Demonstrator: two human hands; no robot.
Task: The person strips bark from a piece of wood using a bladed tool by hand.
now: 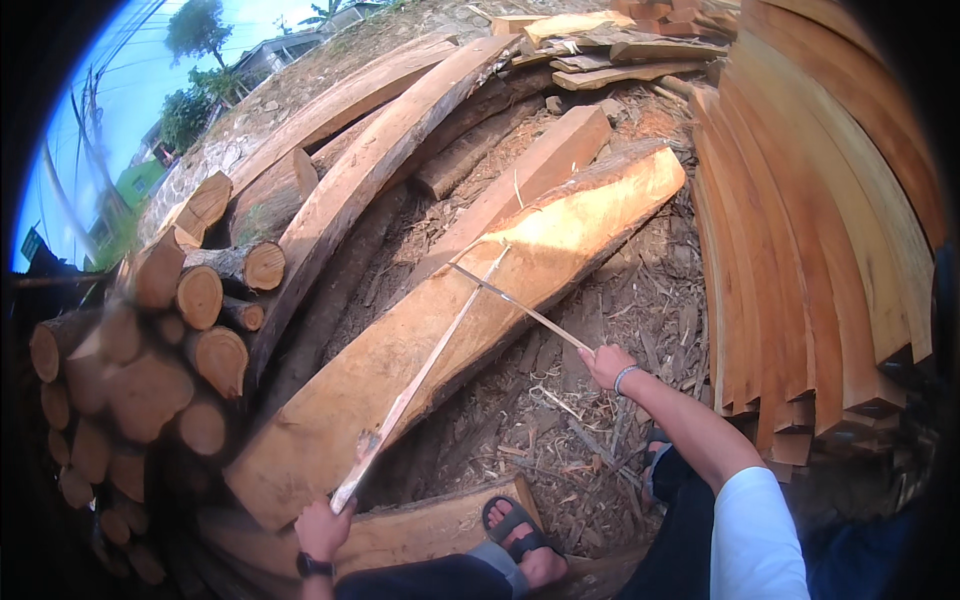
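Observation:
My left hand (322, 528) grips the near end of a long thin wooden strip (420, 375) that lies along the top of a big sawn slab of wood (470, 320). My right hand (606, 364), with a bracelet at the wrist, holds the end of a second thin strip (525, 311). That strip crosses the slab and meets the first one near the slab's upper edge. My left wrist carries a dark watch.
Round logs (150, 360) are stacked at the left. Curved sawn planks (830, 230) lean in a stack at the right. More slabs and beams (390, 130) lie beyond. Bark and wood chips cover the ground (590, 440). My sandalled foot (525, 545) rests on a low slab.

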